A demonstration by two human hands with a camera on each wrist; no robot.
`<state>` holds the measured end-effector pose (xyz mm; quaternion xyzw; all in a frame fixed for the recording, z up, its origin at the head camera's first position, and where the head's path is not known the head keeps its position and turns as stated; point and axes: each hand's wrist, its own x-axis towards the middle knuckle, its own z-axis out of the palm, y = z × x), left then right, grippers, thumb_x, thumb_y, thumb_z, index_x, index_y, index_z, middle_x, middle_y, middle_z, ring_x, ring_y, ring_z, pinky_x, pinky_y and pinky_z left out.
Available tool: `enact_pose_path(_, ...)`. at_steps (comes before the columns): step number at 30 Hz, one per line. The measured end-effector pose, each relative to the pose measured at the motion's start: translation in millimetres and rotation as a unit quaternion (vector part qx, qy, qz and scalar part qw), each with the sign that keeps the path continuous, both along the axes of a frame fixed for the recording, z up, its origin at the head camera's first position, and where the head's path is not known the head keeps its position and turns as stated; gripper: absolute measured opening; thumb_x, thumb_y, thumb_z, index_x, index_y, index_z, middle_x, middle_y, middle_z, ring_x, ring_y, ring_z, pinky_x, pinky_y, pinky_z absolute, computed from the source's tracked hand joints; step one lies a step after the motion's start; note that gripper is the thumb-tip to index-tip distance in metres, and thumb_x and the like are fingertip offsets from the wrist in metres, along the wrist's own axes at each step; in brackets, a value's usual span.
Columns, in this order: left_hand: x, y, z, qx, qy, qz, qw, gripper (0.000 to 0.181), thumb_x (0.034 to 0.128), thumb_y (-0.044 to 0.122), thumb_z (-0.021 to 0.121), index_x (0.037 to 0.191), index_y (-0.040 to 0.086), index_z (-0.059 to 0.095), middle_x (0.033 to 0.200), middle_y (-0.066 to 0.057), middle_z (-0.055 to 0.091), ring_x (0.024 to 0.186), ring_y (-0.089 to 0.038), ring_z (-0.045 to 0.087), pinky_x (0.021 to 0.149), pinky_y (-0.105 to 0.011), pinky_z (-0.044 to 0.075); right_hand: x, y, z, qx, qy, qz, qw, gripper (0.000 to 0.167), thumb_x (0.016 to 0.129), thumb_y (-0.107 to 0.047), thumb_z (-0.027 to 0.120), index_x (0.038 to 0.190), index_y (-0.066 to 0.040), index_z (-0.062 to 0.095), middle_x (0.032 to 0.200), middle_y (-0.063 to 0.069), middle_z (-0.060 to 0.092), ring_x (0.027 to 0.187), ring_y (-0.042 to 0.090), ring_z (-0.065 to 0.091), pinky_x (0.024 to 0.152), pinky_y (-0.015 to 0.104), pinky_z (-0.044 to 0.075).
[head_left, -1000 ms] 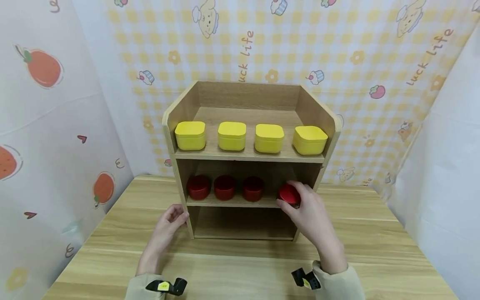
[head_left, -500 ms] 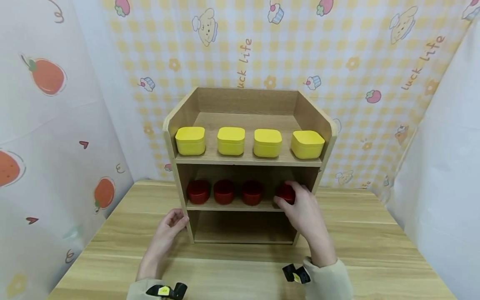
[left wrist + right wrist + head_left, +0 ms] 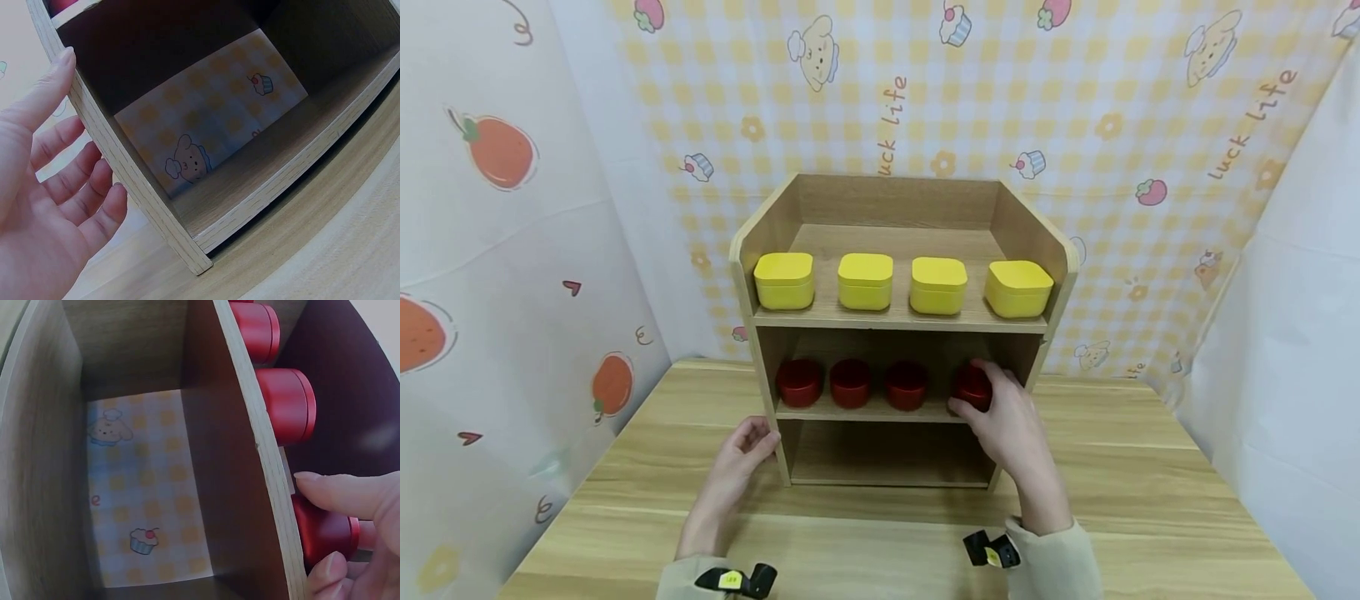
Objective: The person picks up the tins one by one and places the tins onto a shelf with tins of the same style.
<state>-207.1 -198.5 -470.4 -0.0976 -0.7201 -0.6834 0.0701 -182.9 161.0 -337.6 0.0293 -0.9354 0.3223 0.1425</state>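
My right hand [image 3: 1011, 425] holds a red round tin [image 3: 972, 387] at the right end of the middle shelf, thumb and fingers around its sides. In the right wrist view this tin [image 3: 328, 531] stands at the shelf's front edge. Three matching red tins [image 3: 851, 384] stand in a row to its left. At the left side of the wooden shelf unit [image 3: 891, 327], my left hand [image 3: 733, 458] holds the side panel. In the left wrist view its thumb touches the panel's front edge [image 3: 119, 159], and the curled fingers [image 3: 81, 181] lie against the outer face.
Several yellow lidded boxes [image 3: 865, 282] stand along the front of the top shelf. The bottom compartment [image 3: 891, 454] shows patterned backing cloth in the wrist views. The unit stands on a wood-grain table [image 3: 1120, 467], before a checked cloth backdrop [image 3: 925, 100].
My right hand has moved the red tin back and slightly left, levelling it on the middle shelf. It still holds the tin. My left hand has stayed at the side panel.
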Motion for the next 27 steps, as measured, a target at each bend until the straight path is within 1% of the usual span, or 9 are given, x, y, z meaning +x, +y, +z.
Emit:
enact_pose_path(6, 1.2, 0.0, 1.6, 0.000, 0.000, 0.002, 1.0000, 0.022, 0.0976, 0.004, 0.057, 0.113, -0.010, 0.049, 0.093, -0.005, 0.053, 0.084, -0.010, 0.052, 0.074, -0.027, 0.051, 3.6, 2, -1.1, -0.003, 0.002, 0.022, 0.9998, 0.080, 0.084, -0.030, 0.077, 0.149, -0.012, 0.035, 0.136, 0.023, 0.048, 0.118, 0.039, 0.050, 0.095, 0.055, 0.043)
enact_pose_path(10, 1.4, 0.4, 1.5, -0.001, 0.001, 0.000, 1.0000, 0.023, 0.0972, 0.005, 0.059, 0.112, -0.010, 0.050, 0.093, -0.005, 0.053, 0.084, -0.010, 0.053, 0.074, -0.026, 0.051, 11.3, 2, -0.9, -0.003, 0.008, 0.036, 0.9993, 0.085, 0.084, -0.029, 0.077, 0.152, -0.014, 0.028, 0.141, 0.024, 0.043, 0.125, 0.039, 0.045, 0.099, 0.057, 0.040)
enact_pose_path(15, 1.8, 1.1, 0.2, 0.009, 0.007, -0.011, 0.9999, 0.024, 0.0978, 0.007, 0.058, 0.112, -0.010, 0.048, 0.095, -0.004, 0.054, 0.085, -0.010, 0.053, 0.075, -0.027, 0.052, 23.2, 3, -0.2, 0.013, 0.015, 0.043, 0.9989, 0.088, 0.084, -0.030, 0.077, 0.153, -0.012, 0.025, 0.144, 0.024, 0.037, 0.127, 0.039, 0.044, 0.099, 0.057, 0.040)
enact_pose_path(17, 2.6, 1.0, 0.3, 0.011, 0.007, -0.013, 0.9998, 0.023, 0.0981, 0.006, 0.058, 0.112, -0.010, 0.048, 0.095, -0.004, 0.054, 0.086, -0.010, 0.054, 0.075, -0.027, 0.052, 28.2, 3, 0.6, 0.022, 0.017, 0.044, 0.9986, 0.089, 0.084, -0.030, 0.078, 0.153, -0.011, 0.025, 0.146, 0.024, 0.036, 0.114, 0.037, 0.052, 0.094, 0.054, 0.045)
enact_pose_path(19, 3.5, 0.5, 1.0, 0.007, 0.004, -0.012, 0.9999, 0.022, 0.0983, 0.005, 0.057, 0.113, -0.009, 0.049, 0.095, -0.005, 0.054, 0.086, -0.010, 0.053, 0.075, -0.027, 0.052, 33.5, 4, 2.3, 0.034, 0.017, 0.044, 0.9983, 0.089, 0.084, -0.032, 0.078, 0.154, -0.012, 0.025, 0.147, 0.021, 0.034, 0.098, 0.029, 0.058, 0.083, 0.047, 0.050)
enact_pose_path(20, 3.9, 0.1, 1.5, 0.005, 0.002, -0.010, 0.9999, 0.022, 0.0983, 0.005, 0.057, 0.113, -0.009, 0.049, 0.095, -0.005, 0.054, 0.086, -0.011, 0.053, 0.075, -0.027, 0.052, 36.2, 4, 3.4, 0.038, 0.015, 0.044, 0.9982, 0.089, 0.084, -0.033, 0.077, 0.154, -0.014, 0.025, 0.148, 0.019, 0.033, 0.089, 0.023, 0.058, 0.076, 0.043, 0.051)
enact_pose_path(22, 5.2, -0.3, 3.4, -0.002, -0.001, -0.007, 1.0000, 0.023, 0.0984, 0.004, 0.056, 0.114, -0.010, 0.048, 0.095, -0.006, 0.053, 0.086, -0.011, 0.053, 0.075, -0.027, 0.052, 41.9, 6, 6.2, 0.043, 0.013, 0.044, 0.9980, 0.088, 0.085, -0.035, 0.077, 0.154, -0.017, 0.026, 0.148, 0.016, 0.033, 0.075, 0.015, 0.055, 0.063, 0.036, 0.048)
enact_pose_path(25, 6.5, -0.3, 6.0, -0.021, -0.007, -0.002, 0.9997, 0.027, 0.0985, 0.007, 0.057, 0.116, -0.011, 0.048, 0.097, -0.008, 0.053, 0.087, -0.011, 0.053, 0.076, -0.028, 0.053, 50.9, 10, 10.3, 0.050, 0.015, 0.042, 0.9977, 0.081, 0.086, -0.040, 0.074, 0.152, -0.020, 0.031, 0.149, 0.013, 0.033, 0.073, 0.009, 0.054, 0.056, 0.029, 0.044)
enact_pose_path(27, 7.3, -0.1, 7.8, -0.034, -0.012, -0.004, 0.9993, 0.031, 0.0987, 0.009, 0.058, 0.119, -0.012, 0.048, 0.101, -0.012, 0.054, 0.089, -0.011, 0.055, 0.078, -0.029, 0.053, 57.3, 14, 12.0, 0.057, 0.027, 0.043, 0.9971, 0.074, 0.088, -0.042, 0.072, 0.149, -0.019, 0.037, 0.148, 0.013, 0.035, 0.074, 0.009, 0.054, 0.054, 0.028, 0.043)
